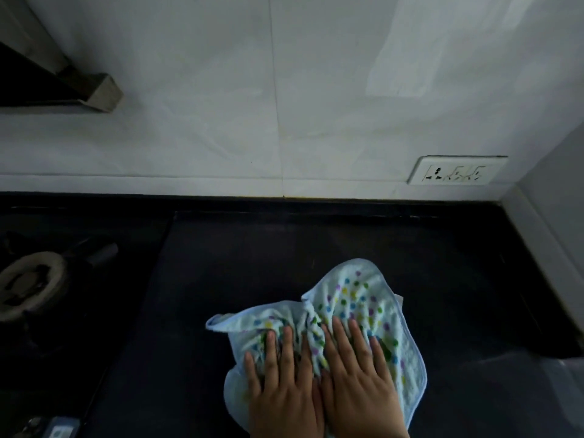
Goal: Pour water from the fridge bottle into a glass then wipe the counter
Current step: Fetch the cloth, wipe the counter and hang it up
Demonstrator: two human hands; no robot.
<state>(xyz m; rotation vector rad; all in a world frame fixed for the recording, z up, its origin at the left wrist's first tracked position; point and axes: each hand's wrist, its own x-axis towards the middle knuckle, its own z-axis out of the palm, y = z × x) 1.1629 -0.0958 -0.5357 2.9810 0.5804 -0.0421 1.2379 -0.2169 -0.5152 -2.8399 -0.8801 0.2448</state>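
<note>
A light blue cloth [354, 295] with coloured dots lies bunched on the black counter [252, 263]. My left hand [281, 384] and my right hand [357, 380] lie side by side on its near part, fingers straight and spread, pressing it flat against the counter. The far half of the cloth sticks out beyond my fingertips. No bottle or glass is in view.
A gas stove with a burner [31, 282] fills the counter's left side. A white tiled wall with a socket plate [455, 170] runs along the back. A grey side wall [553, 222] closes the right. A pale translucent thing [543, 393] lies at the lower right.
</note>
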